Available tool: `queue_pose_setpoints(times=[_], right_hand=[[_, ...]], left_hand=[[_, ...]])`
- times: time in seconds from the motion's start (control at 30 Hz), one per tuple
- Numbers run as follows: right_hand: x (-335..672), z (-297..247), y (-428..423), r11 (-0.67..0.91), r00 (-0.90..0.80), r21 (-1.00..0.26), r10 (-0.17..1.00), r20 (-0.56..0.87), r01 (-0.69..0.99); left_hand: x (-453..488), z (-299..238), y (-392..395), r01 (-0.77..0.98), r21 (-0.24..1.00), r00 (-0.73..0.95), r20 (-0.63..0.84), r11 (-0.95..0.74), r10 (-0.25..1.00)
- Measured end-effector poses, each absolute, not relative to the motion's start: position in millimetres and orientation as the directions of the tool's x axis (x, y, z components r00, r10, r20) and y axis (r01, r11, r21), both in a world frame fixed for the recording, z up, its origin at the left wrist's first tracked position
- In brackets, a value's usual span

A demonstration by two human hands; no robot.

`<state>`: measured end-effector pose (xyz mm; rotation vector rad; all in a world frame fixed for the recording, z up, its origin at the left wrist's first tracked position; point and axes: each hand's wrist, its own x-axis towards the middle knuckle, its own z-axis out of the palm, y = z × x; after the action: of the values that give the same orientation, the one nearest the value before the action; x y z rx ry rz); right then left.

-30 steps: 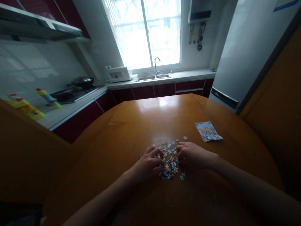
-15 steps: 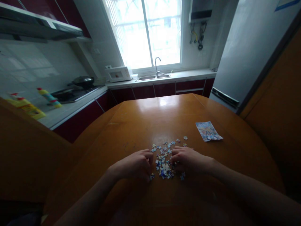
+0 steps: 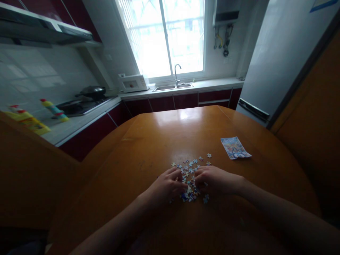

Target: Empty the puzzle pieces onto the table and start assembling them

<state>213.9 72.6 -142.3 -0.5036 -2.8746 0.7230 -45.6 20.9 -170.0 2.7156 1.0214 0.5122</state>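
A loose heap of small jigsaw puzzle pieces, mostly pale blue, white and dark blue, lies on the brown wooden table. My left hand reaches over the heap's left side, fingers curled and tips down among the pieces; a small pale bit shows by its fingers. At the heap's right edge, my right hand has its fingers bent together, and its fingertips are partly hidden. One separate puzzle piece lies just below the right hand. Whatever either hand pinches is too small to make out.
A creased printed picture sheet lies to the right on the table. Beyond the table's far edge are a counter with a sink, a microwave and a stove with a pan. A refrigerator stands at right.
My left hand has moved right, from beside the heap to over its left part, covering some pieces. The right hand has stayed nearly in place.
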Motion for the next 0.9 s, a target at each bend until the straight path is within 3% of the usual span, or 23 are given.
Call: queue_pose_setpoints(times=[0.2,0.43,0.67,0.77,0.9], right_hand=[[226.3,-122.4,73.2,0.824,-0.911,-0.462,0.406,0.079,0.327],[232.3,-112.8,51.1,0.820,-0.861,-0.261,0.488,-0.145,0.509],[233.7,-114.3,35.8,0.791,-0.798,-0.197,0.501,-0.335,0.579],[232.2,-116.5,40.9,0.803,-0.830,-0.238,0.480,-0.284,0.546],[219.2,-127.4,52.4,0.821,-0.868,-0.309,0.496,-0.030,0.480]], left_hand=[[-50.9,-147.5,22.0,0.595,0.317,0.691,0.266,-0.738,0.672],[-80.7,-121.7,26.1,0.637,0.120,0.756,0.095,-0.761,0.648],[-85.7,-116.2,26.3,0.592,0.236,0.796,-0.021,-0.771,0.605],[-78.9,-120.9,24.3,0.609,0.236,0.770,0.055,-0.757,0.636],[-57.5,-143.3,21.4,0.646,0.172,0.697,0.264,-0.744,0.666]])
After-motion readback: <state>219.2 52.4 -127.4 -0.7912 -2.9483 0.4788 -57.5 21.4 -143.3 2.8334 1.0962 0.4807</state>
